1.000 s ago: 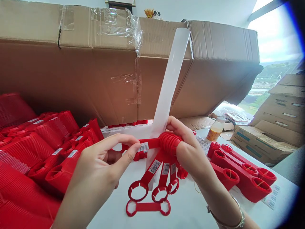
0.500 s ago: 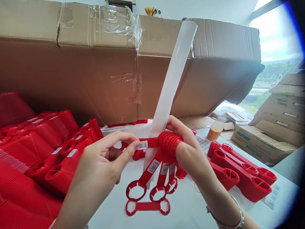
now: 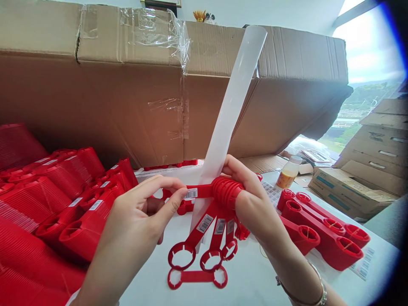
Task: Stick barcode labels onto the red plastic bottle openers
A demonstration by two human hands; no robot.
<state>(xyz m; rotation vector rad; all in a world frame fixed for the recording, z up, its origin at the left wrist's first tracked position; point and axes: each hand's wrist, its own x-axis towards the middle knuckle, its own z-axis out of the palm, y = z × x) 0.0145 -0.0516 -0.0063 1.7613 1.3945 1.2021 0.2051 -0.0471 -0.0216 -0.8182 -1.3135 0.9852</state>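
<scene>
My right hand (image 3: 255, 204) holds a stack of flat red plastic pieces (image 3: 225, 192) threaded by their rings over its fingers, and a long white backing strip (image 3: 231, 106) stands up from the same grip. Several pieces hang down with barcode stickers (image 3: 205, 222) on their bars. My left hand (image 3: 140, 216) pinches the barcode sticker (image 3: 191, 194) on the topmost red bar, thumb and forefinger closed on it. One loose red piece (image 3: 197, 276) lies flat on the white table (image 3: 248, 276) below.
Piles of stacked red pieces (image 3: 47, 199) fill the left side. More stacks (image 3: 321, 231) lie at the right. A large taped cardboard box (image 3: 143, 85) stands behind. A small bottle (image 3: 288, 172) and more cartons (image 3: 366, 178) sit at the right.
The white strip has tilted slightly to the right and risen. My left thumb and forefinger have closed on the sticker on the top bar.
</scene>
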